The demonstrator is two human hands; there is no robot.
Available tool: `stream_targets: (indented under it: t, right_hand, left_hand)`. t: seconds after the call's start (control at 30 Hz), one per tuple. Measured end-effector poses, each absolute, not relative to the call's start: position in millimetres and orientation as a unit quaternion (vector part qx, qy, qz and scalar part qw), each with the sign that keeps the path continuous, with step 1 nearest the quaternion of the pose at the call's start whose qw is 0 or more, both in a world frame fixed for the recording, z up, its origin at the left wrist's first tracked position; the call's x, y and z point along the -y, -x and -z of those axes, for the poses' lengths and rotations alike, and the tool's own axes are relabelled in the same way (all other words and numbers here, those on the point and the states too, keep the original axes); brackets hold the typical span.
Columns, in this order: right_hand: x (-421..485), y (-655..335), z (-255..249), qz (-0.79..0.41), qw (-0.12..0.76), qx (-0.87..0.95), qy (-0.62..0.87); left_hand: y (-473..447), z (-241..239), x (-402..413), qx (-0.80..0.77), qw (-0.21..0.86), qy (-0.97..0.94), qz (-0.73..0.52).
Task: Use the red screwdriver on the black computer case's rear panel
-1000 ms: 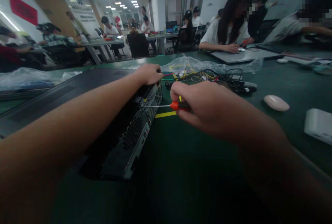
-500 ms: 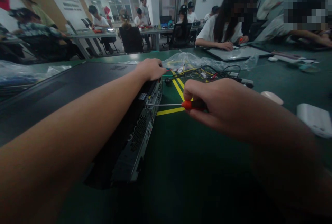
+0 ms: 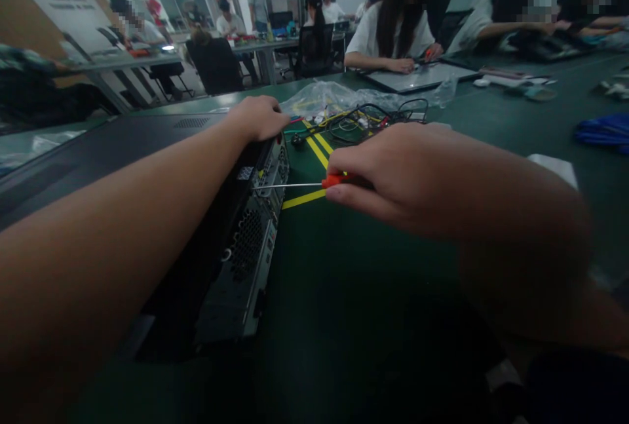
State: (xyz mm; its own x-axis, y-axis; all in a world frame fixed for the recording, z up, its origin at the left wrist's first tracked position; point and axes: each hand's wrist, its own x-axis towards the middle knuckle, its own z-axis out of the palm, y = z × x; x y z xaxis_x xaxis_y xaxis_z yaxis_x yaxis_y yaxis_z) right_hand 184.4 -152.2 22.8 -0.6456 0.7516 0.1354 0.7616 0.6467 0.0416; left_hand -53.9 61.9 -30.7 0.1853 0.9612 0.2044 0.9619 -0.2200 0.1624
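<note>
A black desktop computer case (image 3: pixel 132 152) lies on its side on the green table, its metal rear panel (image 3: pixel 250 227) facing right. My left hand (image 3: pixel 258 117) is closed over the far rear edge of the case, its fingers partly hidden. In my right hand (image 3: pixel 388 172) is a screwdriver (image 3: pixel 334 181) with an orange and dark handle, pinched between thumb and fingers. The thin shaft points left, and its tip meets the rear panel near the upper edge. Whether the tip sits in a screw is too small to tell.
Tangled cables (image 3: pixel 361 121) and clear plastic wrap (image 3: pixel 324 97) lie beyond my hands. Yellow tape (image 3: pixel 305 199) marks the green table (image 3: pixel 344 319). A white object (image 3: pixel 555 168) is partly behind my right arm. Across the table, a person (image 3: pixel 378 37) works at a flat panel (image 3: pixel 417 77).
The view has shifted right, so the case and both hands appear further left. The right hand has turned slightly around the screwdriver; the tip remains at the rear panel.
</note>
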Motion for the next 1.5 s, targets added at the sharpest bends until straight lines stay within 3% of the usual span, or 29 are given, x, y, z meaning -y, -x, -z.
stream_targets:
  t: [0.17, 0.5, 0.9, 1.5]
  right_hand:
    - [143.5, -184.6, -22.3, 0.013, 0.02, 0.913, 0.406]
    - [132.4, -188.1, -21.5, -0.025, 0.08, 0.924, 0.373]
    - [139.3, -193.4, -8.0, 0.014, 0.172, 0.929, 0.329]
    - [133.8, -193.0, -20.7, 0.007, 0.092, 0.919, 0.383]
  left_hand:
    - [54.5, 30.8, -58.9, 0.639, 0.0, 0.759, 0.125]
    - [56.8, 26.5, -49.1, 0.653, 0.011, 0.754, 0.068]
    - [59.9, 22.0, -42.8, 0.669, 0.02, 0.742, 0.035]
    - [55.0, 21.8, -41.2, 0.658, 0.019, 0.752, 0.041]
